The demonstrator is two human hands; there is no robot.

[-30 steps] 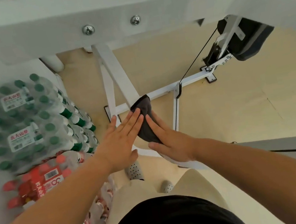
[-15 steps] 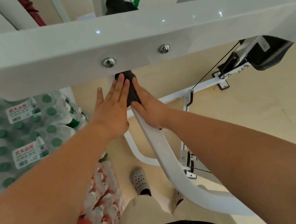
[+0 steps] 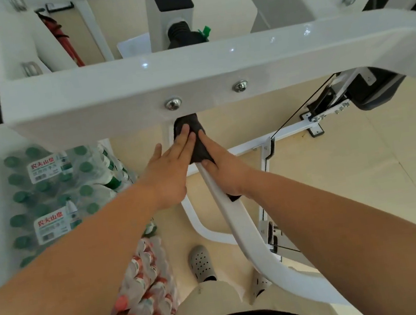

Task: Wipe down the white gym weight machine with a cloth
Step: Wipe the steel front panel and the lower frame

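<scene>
Now higher up the sloping bar [image 3: 240, 230], left hand [image 3: 167, 176] and right hand [image 3: 227, 172] press the cloth [image 3: 195, 145], fingers [image 3: 184, 138] straight, just beneath the crossbeam [image 3: 114, 90]; that bar looks nearly wiped.

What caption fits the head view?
Left hand and right hand press a dark cloth on the machine's white bar beneath the crossbeam.
</scene>
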